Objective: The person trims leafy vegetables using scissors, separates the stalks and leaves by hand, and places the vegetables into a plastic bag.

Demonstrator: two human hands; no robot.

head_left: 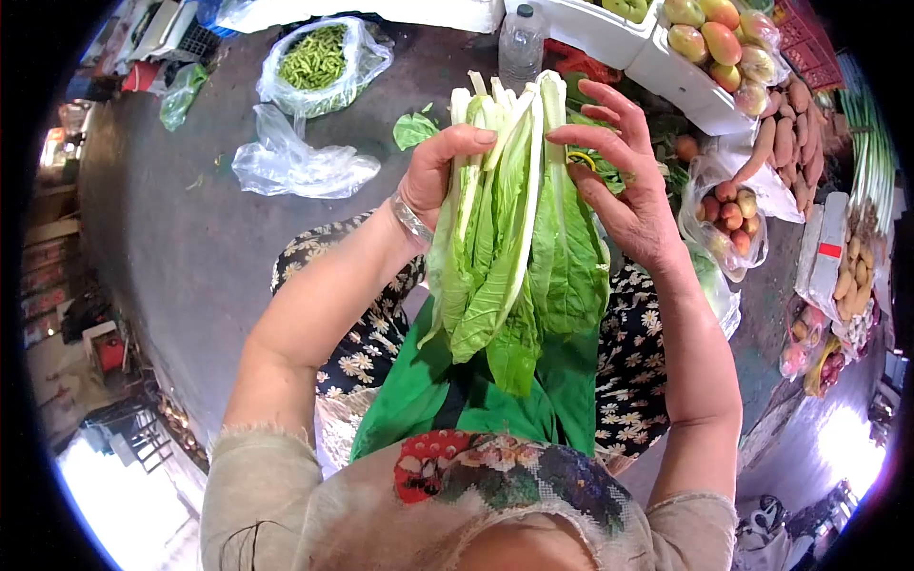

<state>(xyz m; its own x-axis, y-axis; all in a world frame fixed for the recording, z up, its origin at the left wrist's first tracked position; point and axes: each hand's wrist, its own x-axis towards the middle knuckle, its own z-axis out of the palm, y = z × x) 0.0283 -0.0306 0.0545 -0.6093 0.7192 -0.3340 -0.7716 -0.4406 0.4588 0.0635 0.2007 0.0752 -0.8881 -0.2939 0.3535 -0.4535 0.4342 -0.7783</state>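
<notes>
A bunch of long-leaf lettuce (pixel 514 247) hangs before my chest, pale stalk ends up and green leaves down over my lap. My left hand (pixel 436 174) is closed round its left edge, the thumb lying across the stalks. On the other edge, my right hand (pixel 628 176) has thumb and index finger curled at the stalks, its other fingers raised and partly spread. A thin yellow band (pixel 583 159) shows between that thumb and index finger; whether it circles the lettuce is hidden. Below the leaves lies a green apron (pixel 400 409).
A bag of green peppers (pixel 319 59) and a crumpled clear bag (pixel 300 162) lie on the floor at left. A plastic bottle (pixel 522 46) stands beyond the stalks. At right are bagged peaches (pixel 731 217), sweet potatoes (pixel 795 138) and a white fruit box (pixel 681 81).
</notes>
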